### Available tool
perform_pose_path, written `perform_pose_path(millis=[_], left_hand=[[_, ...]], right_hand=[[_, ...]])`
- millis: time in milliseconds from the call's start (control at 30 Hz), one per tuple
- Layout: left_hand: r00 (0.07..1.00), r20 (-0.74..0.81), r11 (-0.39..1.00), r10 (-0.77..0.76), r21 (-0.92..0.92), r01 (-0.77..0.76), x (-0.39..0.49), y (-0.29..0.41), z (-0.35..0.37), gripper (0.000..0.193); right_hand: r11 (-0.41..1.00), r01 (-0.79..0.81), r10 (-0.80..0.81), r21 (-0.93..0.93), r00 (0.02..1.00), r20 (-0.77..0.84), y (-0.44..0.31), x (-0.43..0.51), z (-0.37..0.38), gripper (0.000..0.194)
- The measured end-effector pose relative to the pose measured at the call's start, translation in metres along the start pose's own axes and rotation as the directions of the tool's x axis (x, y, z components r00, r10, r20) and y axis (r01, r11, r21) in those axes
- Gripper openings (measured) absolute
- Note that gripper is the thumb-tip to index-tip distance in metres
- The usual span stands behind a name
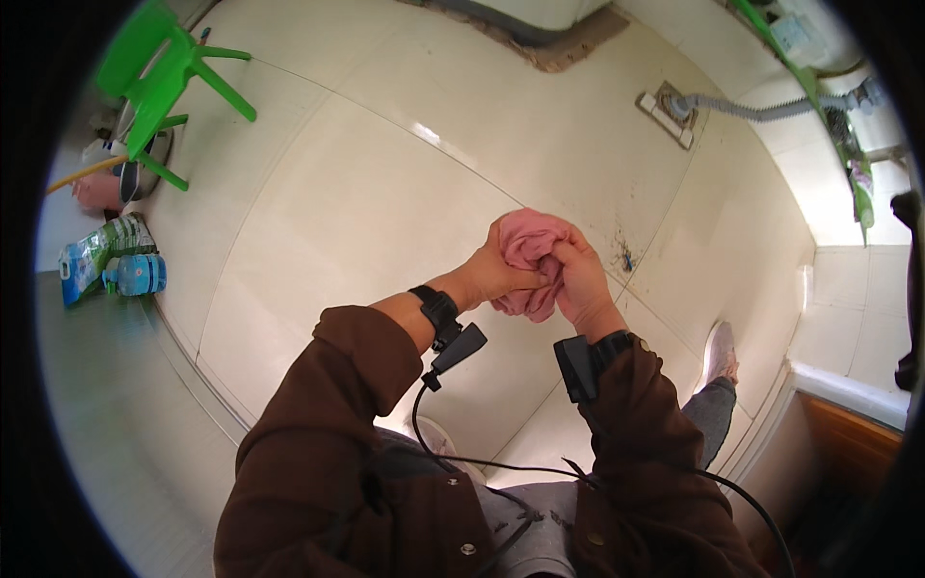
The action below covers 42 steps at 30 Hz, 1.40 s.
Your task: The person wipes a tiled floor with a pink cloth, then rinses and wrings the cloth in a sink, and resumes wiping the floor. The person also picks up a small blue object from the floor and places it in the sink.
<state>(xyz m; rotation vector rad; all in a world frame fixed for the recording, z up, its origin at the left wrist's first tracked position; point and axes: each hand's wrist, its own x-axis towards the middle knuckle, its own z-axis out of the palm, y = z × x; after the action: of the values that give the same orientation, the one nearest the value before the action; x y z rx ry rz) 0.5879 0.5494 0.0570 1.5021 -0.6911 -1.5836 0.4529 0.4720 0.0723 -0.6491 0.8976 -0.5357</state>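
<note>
A pink cloth [530, 235], bunched and folded on itself, is held in front of me above the tiled floor [347, 209]. My left hand [493, 271] grips it from the left, with the thumb laid across its middle. On the other side my right hand [584, 278] has its fingers curled around the cloth's right edge. Parts of the fingers are hidden behind the fabric. Both wrists carry black straps with small devices, and a black cable runs from the left one across my jacket.
A green plastic chair [162, 83] stands at upper left. Below it are a bottle of blue liquid [141, 275] and a printed bag [108, 246]. A grey corrugated hose [751, 110] enters a floor drain at upper right. Dark debris [626, 258] lies right of my hands.
</note>
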Motion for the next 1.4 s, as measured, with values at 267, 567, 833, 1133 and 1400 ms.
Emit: perform_pose_path(millis=[267, 567, 833, 1133, 1400], left_hand=[[0.960, -0.267, 0.992, 0.085, -0.065, -0.106, -0.036, -0.029, -0.085, 0.043], [0.976, -0.215, 0.902, -0.035, -0.427, -0.062, -0.075, -0.017, -0.120, 0.032], [0.991, -0.081, 0.747, 0.103, -0.652, -0.131, -0.085, 0.059, -0.055, 0.035], [0.983, 0.177, 0.727, 0.045, -0.681, 0.089, -0.110, 0.190, 0.034, 0.036], [0.983, 0.170, 0.763, -0.067, -0.627, 0.160, -0.168, 0.289, 0.147, 0.050]], right_hand=[[0.163, 0.288, -0.074, -0.944, 0.957, 0.280, -0.007, -0.027, 0.063, 0.062], [0.408, 0.152, -0.059, -0.900, 0.988, 0.140, -0.001, -0.047, 0.094, 0.087], [0.913, 0.233, -0.042, -0.335, 0.870, 0.491, -0.042, -0.046, 0.125, 0.111], [0.740, 0.537, -0.256, -0.405, 0.782, 0.568, -0.164, -0.098, 0.104, 0.113], [0.865, 0.238, -0.141, -0.442, 0.960, 0.241, -0.274, -0.201, 0.075, 0.060]])
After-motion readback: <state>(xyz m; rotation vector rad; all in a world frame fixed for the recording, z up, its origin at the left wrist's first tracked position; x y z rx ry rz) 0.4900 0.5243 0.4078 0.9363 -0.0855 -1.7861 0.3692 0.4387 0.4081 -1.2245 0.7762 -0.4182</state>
